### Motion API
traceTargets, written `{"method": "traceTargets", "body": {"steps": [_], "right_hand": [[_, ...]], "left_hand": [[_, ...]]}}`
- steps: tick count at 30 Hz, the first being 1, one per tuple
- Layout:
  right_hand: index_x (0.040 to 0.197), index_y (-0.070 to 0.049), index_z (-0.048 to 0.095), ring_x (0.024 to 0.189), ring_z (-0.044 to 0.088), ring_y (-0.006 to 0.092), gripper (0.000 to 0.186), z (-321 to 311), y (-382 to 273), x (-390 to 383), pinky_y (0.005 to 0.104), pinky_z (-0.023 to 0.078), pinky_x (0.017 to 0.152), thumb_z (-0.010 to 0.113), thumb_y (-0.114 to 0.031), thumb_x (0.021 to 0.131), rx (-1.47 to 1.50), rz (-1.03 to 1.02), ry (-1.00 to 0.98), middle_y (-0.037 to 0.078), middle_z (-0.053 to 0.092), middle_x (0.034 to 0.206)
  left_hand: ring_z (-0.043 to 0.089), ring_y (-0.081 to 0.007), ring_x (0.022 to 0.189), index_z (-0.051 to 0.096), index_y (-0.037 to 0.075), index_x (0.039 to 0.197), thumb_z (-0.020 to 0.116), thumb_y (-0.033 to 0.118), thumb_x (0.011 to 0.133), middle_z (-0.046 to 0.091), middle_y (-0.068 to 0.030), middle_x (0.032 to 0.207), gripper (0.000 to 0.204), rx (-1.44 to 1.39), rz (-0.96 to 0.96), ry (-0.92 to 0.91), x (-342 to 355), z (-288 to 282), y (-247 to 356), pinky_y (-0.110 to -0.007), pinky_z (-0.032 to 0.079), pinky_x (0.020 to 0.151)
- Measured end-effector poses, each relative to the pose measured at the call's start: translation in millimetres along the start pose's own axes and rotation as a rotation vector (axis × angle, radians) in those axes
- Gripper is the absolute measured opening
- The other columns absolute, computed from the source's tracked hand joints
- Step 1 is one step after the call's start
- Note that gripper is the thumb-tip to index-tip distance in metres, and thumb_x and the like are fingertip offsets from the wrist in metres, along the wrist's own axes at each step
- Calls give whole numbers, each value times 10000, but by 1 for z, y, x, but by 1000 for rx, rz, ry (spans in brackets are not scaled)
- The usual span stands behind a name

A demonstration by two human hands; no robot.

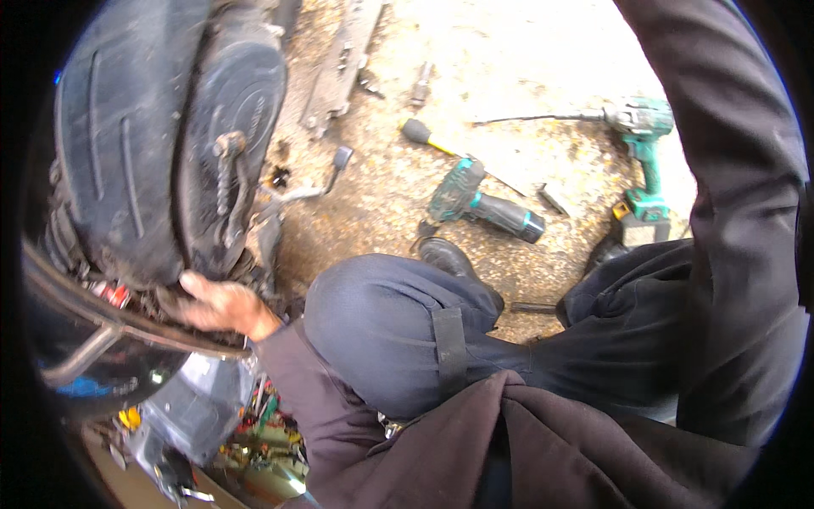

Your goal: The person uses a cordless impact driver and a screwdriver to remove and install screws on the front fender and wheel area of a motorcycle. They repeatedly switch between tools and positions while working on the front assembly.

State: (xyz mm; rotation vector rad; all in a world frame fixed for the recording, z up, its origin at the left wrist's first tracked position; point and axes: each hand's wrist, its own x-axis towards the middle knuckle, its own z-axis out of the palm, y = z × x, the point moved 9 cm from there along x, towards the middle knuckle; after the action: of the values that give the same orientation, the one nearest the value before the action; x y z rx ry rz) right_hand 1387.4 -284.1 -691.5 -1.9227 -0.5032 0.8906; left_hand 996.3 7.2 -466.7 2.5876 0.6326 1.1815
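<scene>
My left hand (219, 305) reaches into the gap between a scooter's black engine cover (242, 93) and the curved dark body panel (85, 318) below it. Its thumb stands apart from the stretched fingers, close to the lower edge of the cover. The fingertips are hard to make out in the shadow, and I see nothing held. A dirty kick-start lever (233, 182) sits on the cover above this hand. My right arm (738, 144) stretches up along the right side, its hand beyond the top of the view.
On the stony floor lie a green cordless drill (462, 191), a green impact wrench (644, 140) with a long thin extension, a screwdriver (420, 134), a bent wrench (326, 176) and a long metal bar (343, 64). My knees are bent beside the scooter. Assorted tools (267, 433) fill the lower left.
</scene>
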Motion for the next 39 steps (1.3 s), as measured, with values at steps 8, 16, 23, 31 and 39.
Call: {"method": "traceTargets", "body": {"steps": [8,16,23,31,39], "right_hand": [[1344,-50,487,926,610,288,621,-44,116,-184,394,520,760,633,-444,886,-427,570,-6,201,608,1103],[1294,-53,553,789,595,167,518,18,161,-368,320,512,657,696,-337,885,-242,787,92,110,656,998],[1252,7,580,1059,642,347,629,65,231,-360,411,512,905,798,-290,742,-371,560,466,250,641,1163],[1387,14,428,1104,595,361,734,79,286,-350,420,460,974,727,-207,754,-514,580,567,264,615,1167],[1130,-39,527,623,534,117,434,135,219,-362,268,453,570,687,-101,732,586,486,509,9,549,793]], "left_hand": [[614,-142,758,564,-8,1094,584,124,956,639,-91,913,192,-589,-549,-621,-84,108,-9,-264,524,671],[574,-93,662,626,36,963,628,164,914,621,-8,804,137,-505,-713,-1299,-208,238,-25,-243,471,582],[646,-382,879,631,21,1076,637,187,836,666,-225,917,292,-1,-50,-948,-181,297,-39,-449,507,800],[629,-416,851,641,58,1019,633,199,838,647,-208,992,230,175,192,-980,-175,340,-46,-482,514,768],[606,-164,635,598,75,859,637,72,858,591,-49,671,40,-679,-580,-1047,-161,276,-8,-289,480,546]]}}
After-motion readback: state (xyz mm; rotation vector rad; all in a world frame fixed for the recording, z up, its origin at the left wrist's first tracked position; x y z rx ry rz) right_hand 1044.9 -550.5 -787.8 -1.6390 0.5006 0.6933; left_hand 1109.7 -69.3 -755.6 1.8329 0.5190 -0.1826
